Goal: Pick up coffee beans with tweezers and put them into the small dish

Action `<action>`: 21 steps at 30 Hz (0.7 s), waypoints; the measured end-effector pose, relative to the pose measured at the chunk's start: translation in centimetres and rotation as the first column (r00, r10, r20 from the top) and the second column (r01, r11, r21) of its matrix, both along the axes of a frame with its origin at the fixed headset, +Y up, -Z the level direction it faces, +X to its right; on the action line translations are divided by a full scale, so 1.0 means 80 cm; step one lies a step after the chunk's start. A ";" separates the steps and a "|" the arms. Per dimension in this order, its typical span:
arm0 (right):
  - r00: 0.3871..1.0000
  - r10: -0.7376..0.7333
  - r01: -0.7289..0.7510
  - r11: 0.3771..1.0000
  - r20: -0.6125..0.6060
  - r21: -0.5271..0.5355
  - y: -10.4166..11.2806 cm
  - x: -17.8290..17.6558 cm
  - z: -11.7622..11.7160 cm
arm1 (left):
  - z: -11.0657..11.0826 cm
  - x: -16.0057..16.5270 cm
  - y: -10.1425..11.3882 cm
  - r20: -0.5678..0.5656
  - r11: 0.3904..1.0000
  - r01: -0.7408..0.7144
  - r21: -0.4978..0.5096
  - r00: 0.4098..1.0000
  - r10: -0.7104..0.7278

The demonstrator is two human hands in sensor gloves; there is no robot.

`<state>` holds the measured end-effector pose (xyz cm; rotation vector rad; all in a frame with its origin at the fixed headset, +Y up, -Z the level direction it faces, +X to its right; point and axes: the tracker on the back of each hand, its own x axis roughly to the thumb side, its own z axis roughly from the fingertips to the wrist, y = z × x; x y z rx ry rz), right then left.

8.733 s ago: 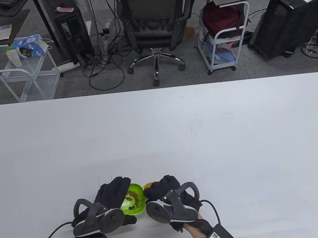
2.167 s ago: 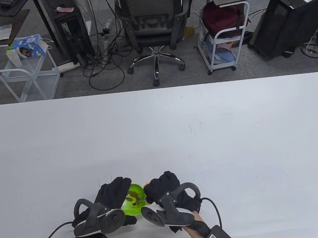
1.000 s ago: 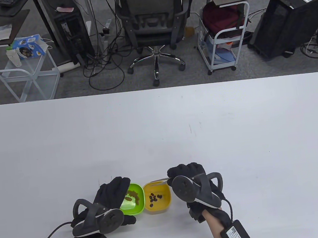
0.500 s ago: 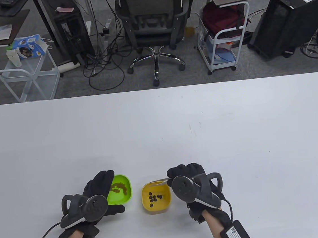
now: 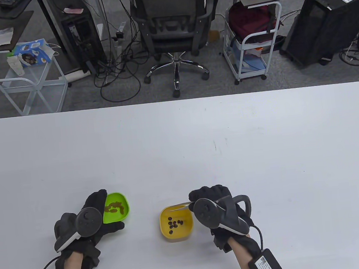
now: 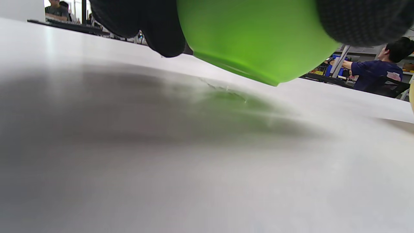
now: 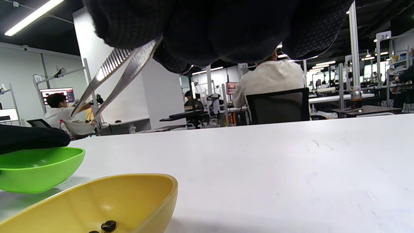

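My left hand (image 5: 104,213) grips the green dish (image 5: 118,208) by its near-left rim. Several brownish beans (image 5: 113,208) lie in it. In the left wrist view the green dish (image 6: 252,38) hangs tilted just above the table. My right hand (image 5: 194,200) holds metal tweezers (image 5: 179,206) over the far rim of the yellow dish (image 5: 186,230), which holds several dark coffee beans (image 5: 174,223). In the right wrist view the tweezers (image 7: 124,77) point left with tips slightly apart and nothing between them, above the yellow dish (image 7: 136,194).
The white table (image 5: 231,141) stretches wide beyond and to the right of both dishes. The green dish is a hand's width left of the yellow one. An office chair (image 5: 171,23) and carts stand on the floor past the far edge.
My left hand has carried the green dish leftward and a little farther away from the yellow dish. My right hand, earlier over the green dish with the tweezers, now holds still beside the yellow dish.
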<state>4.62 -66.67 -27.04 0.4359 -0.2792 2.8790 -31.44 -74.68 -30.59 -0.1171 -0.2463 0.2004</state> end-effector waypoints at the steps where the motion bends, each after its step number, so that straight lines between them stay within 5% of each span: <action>1: 1.000 0.001 -0.001 1.000 0.000 0.001 0.000 0.000 0.000 | -0.001 0.000 -0.002 0.002 1.000 0.009 -0.014 1.000 -0.009; 16: 1.000 0.000 0.000 1.000 -0.002 -0.007 -0.002 -0.001 0.000 | -0.001 0.002 -0.005 0.003 0.993 0.080 -0.086 0.997 -0.080; 21: 1.000 -0.004 0.004 1.000 -0.004 -0.006 -0.002 0.000 -0.001 | 0.009 0.000 0.021 -0.022 0.999 -0.009 -0.043 1.000 0.008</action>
